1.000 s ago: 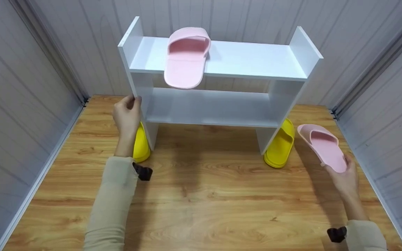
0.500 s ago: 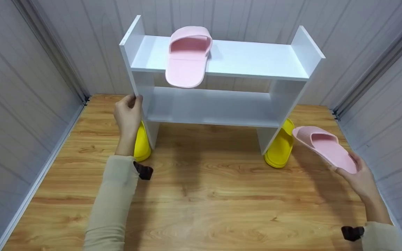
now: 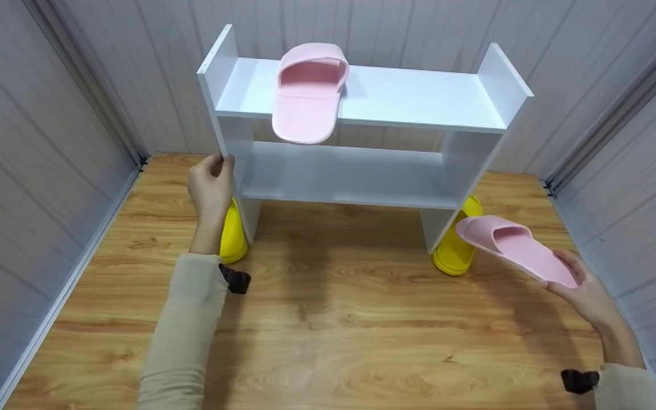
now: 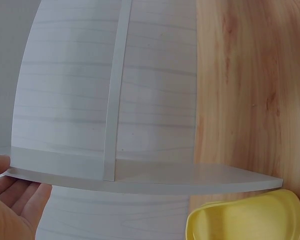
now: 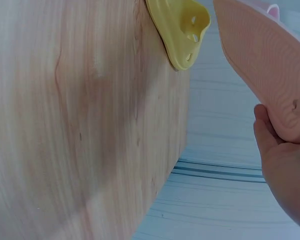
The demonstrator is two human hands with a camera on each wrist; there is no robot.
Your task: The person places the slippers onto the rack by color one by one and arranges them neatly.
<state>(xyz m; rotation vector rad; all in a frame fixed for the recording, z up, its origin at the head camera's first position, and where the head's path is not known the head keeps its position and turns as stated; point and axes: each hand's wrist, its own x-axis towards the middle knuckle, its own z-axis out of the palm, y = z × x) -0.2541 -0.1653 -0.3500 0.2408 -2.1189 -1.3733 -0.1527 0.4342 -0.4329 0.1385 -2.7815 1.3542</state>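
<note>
My left hand (image 3: 211, 185) pinches the front edge of the left side panel of a white two-tier shelf rack (image 3: 413, 99). The left wrist view has the thumb on one face of that panel (image 4: 155, 186) and the fingers (image 4: 32, 202) on the other. My right hand (image 3: 587, 296) grips a pink slide slipper (image 3: 533, 256) by its heel, in the air right of the rack. Its sole (image 5: 270, 65) faces the right wrist camera. A matching pink slipper (image 3: 305, 114) lies on the top shelf, left of centre, its heel overhanging the front edge.
Yellow slippers stand on the wood floor (image 3: 328, 341) outside the rack: one on the left (image 3: 233, 239), partly behind my left arm, one on the right (image 3: 452, 250), partly behind the held slipper. Panelled walls (image 3: 37, 142) close in the left, back and right sides.
My right hand first moved right, and the pink slipper's toe has swung left and a little down, now overlapping the right yellow slipper. The left hand keeps its hold on the rack.
</note>
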